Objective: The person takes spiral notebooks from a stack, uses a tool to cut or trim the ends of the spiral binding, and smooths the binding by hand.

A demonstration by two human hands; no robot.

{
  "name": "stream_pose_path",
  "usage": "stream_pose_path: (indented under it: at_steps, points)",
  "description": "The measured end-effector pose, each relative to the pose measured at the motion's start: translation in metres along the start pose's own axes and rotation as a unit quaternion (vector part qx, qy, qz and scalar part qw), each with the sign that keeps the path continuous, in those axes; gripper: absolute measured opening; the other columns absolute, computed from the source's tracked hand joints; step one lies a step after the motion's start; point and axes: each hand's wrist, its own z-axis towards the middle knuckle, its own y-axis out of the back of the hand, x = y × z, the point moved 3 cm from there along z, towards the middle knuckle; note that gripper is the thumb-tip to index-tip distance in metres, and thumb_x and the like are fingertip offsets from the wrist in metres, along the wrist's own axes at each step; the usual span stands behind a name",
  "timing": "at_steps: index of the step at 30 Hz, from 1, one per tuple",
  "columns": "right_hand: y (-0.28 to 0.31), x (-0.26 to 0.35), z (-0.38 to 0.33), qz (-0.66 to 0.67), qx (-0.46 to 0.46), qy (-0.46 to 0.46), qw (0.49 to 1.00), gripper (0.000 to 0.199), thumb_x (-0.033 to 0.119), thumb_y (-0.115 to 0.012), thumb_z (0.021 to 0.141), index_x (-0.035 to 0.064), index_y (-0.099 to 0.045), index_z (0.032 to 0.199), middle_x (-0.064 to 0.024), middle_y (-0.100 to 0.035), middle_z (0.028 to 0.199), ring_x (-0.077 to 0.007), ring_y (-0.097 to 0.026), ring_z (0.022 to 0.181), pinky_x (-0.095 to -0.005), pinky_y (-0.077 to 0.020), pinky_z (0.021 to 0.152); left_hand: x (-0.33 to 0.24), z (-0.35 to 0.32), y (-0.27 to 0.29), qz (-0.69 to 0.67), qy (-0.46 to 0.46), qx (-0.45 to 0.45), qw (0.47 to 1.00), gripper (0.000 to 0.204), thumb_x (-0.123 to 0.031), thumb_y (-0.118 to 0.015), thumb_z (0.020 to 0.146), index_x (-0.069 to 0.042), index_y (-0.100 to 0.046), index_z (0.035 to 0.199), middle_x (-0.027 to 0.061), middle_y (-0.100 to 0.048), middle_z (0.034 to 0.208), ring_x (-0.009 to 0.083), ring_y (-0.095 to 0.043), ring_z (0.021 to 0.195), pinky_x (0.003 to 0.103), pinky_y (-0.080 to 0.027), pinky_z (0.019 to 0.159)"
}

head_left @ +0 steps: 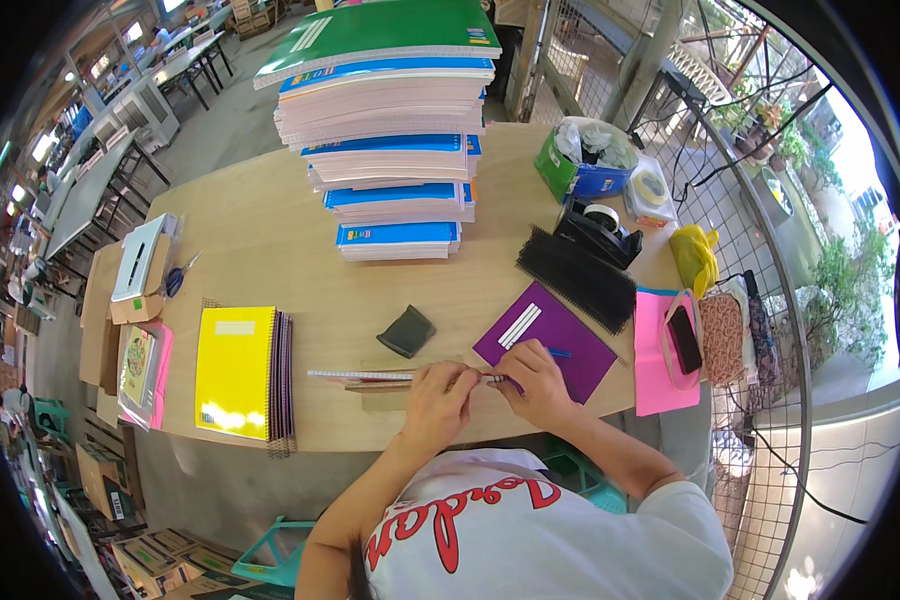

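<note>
Two hands meet at the lower centre of the frame, over the near edge of a wooden table (270, 220). At far left sits a white box (137, 257) with scissors (177, 276) beside it, and below them a small pink-edged packet (142, 366). Next comes a yellow-covered notebook (234, 371) topping a short pile of spiral-bound books, apparently finished, with a pale rectangular label near its upper edge. Left of centre, a thin notebook (360, 376) lies edge-on along the table's front; the left hand (436, 400) is closed around its right end and the right hand (533, 383) pinches the same end, fingers curled tight. Judging by this, binding of that book is under way and not complete. A dark pad (407, 331) rests just above the hands. At upper centre a tall stack of blue-edged paper blocks (395, 150), capped by a green cover, looks to be waiting its turn. Right of the hands lies a purple cover (545, 339) with a white strip label, then a bundle of black binding coils (576, 277), a tape dispenser (600, 230), a green-and-blue tub (580, 160) and, at the table's right edge, pink sheets (655, 370).
</note>
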Motion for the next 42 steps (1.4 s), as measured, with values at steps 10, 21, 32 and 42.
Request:
stream_pose_path:
  at_steps: [10,21,32,42]
  points:
    - [-0.037,-0.052,0.090,-0.013,0.125,-0.047,0.991,0.072,0.053,-0.068,0.086,0.0043,-0.050,0.136,-0.0301,-0.054,0.123,-0.0467,-0.054,0.115,-0.0534,-0.0453,0.096,-0.018,-0.006,-0.004,0.036,-0.017,0.042,0.998,0.024,-0.023,-0.078,0.074,-0.017,-0.067,0.095,-0.0018,-0.063,0.100,0.0189,-0.057,0.086,0.042,-0.035,0.082]
    - [-0.078,-0.075,0.126,-0.015,0.278,-0.023,0.960,0.057,0.044,-0.067,0.084,0.0097,-0.062,0.129,-0.0250,-0.056,0.121,-0.0400,-0.057,0.112,-0.0475,-0.0484,0.094,-0.003,-0.014,0.013,0.128,0.074,-0.049,0.988,0.023,-0.031,-0.078,0.073,-0.023,-0.068,0.093,-0.0046,-0.061,0.096,0.0181,-0.057,0.087,0.044,-0.033,0.086]
    - [0.022,-0.060,0.052,0.518,0.332,0.001,0.789,0.042,0.036,-0.066,0.089,0.0088,-0.072,0.120,-0.0162,-0.063,0.114,-0.0276,-0.060,0.106,-0.0354,-0.0436,0.096,0.000,-0.005,0.011,0.127,0.065,-0.013,0.990,0.034,-0.025,-0.085,0.063,-0.019,-0.059,0.083,-0.0031,-0.062,0.087,0.0208,-0.057,0.083,0.043,-0.032,0.082]
    - [0.007,-0.084,0.055,0.443,0.367,-0.060,0.816,0.049,0.042,-0.066,0.089,0.0029,-0.070,0.119,-0.0214,-0.067,0.111,-0.0294,-0.062,0.107,-0.0371,-0.0454,0.095,0.008,-0.012,0.009,0.060,0.099,0.009,0.993,0.073,-0.026,-0.090,0.063,-0.013,-0.049,0.122,0.0023,-0.063,0.105,0.0204,-0.059,0.092,0.043,-0.034,0.085]
